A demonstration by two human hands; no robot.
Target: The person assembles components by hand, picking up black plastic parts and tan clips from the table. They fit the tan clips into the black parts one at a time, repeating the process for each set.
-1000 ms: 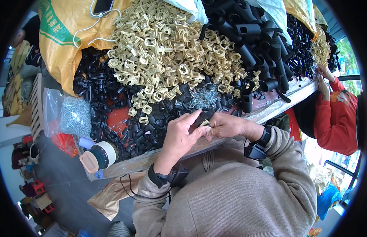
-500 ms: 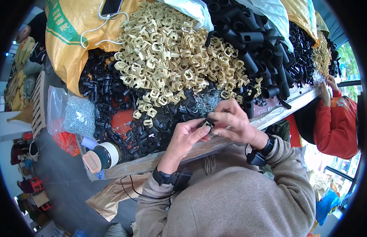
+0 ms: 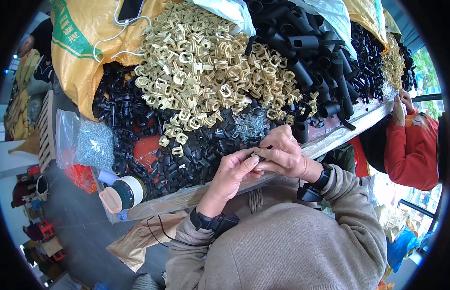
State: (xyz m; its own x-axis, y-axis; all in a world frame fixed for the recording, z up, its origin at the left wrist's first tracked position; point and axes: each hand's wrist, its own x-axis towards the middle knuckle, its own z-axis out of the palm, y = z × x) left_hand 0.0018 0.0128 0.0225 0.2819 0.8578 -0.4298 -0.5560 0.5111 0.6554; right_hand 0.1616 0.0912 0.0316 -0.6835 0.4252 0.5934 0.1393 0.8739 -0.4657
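Observation:
My left hand (image 3: 232,173) and my right hand (image 3: 284,155) meet over the table's near wooden edge (image 3: 196,194). Between their fingertips is a small black plastic part (image 3: 260,154), mostly covered by the fingers. The left thumb and fingers pinch it from one side, while the right fingers curl onto it from the other. Just beyond the hands lie a heap of small black plastic pieces (image 3: 188,163) and a little pile of silvery screws (image 3: 250,127). Further back rises a large mound of beige plastic clips (image 3: 201,72).
Black tubes (image 3: 302,43) are heaped at the back right. On the left are black fittings (image 3: 119,108), a clear bag of screws (image 3: 95,145) and a pink-lidded jar (image 3: 123,193). A phone (image 3: 131,8) rests on a yellow sack (image 3: 77,63). Another person in red (image 3: 412,150) works at right.
My right hand's fingers have come down and closed in against the left hand's fingertips, covering more of the black part. The whole view has shifted slightly.

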